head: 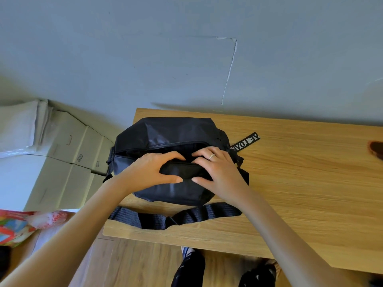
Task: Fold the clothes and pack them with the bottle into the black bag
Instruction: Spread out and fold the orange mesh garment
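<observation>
The black bag (pixel 165 131) lies on the wooden table (pixel 300 183) near its left end, bulging, with its top zip partly open along the middle. My left hand (pixel 149 170) and my right hand (pixel 217 168) grip the bag's near side from above, fingers curled over the zip edge and thumbs pressed against the front panel. A ring shows on my right hand. The bag's wide black strap (pixel 176 217) trails along the table's front edge. A black tab with white letters (pixel 245 141) sticks out at the bag's right. No clothes or bottle are visible.
Cardboard boxes (pixel 68 146) stand against the grey wall to the left of the table. A colourful bag (pixel 18 226) lies at the lower left. A dark knot (pixel 376 149) marks the table's right edge. My legs and shoes (pixel 257 274) show below the table.
</observation>
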